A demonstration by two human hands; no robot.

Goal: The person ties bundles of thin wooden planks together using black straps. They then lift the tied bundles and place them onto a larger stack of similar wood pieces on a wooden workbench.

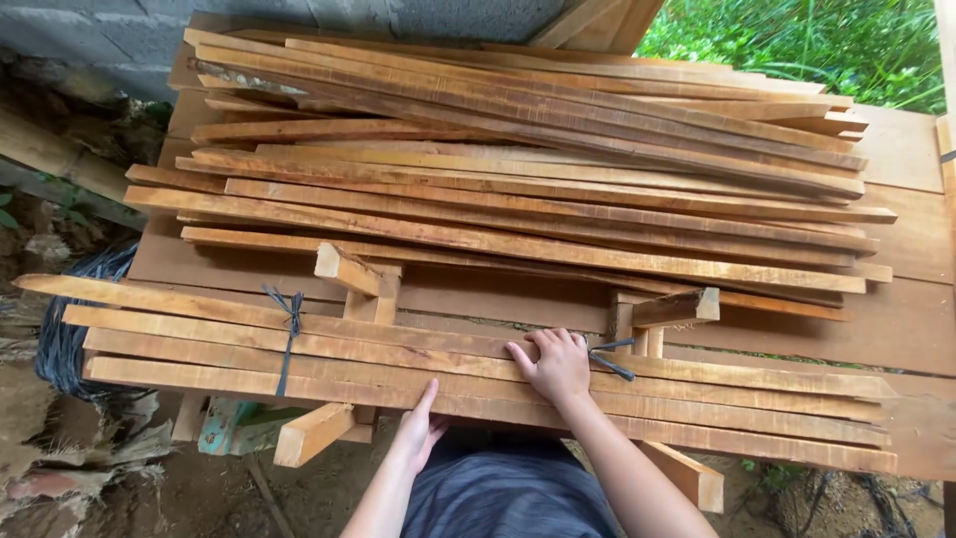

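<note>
Fingers [530, 351] of the right hand [558, 367] lie spread flat, gripping nothing, on the bundle of long orange-brown wooden slats [398, 364] at the bench's [901, 149] near edge, beside a dark tie [607, 357]. Left hand [418, 433] presses open-palmed against the bundle's near side. Pressing evenly should keep slats aligned.

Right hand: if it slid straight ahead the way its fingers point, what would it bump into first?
Probably the short upright wood post just beyond the right hand resting on the tied bundle of slats, though depth is hard to judge.
</note>
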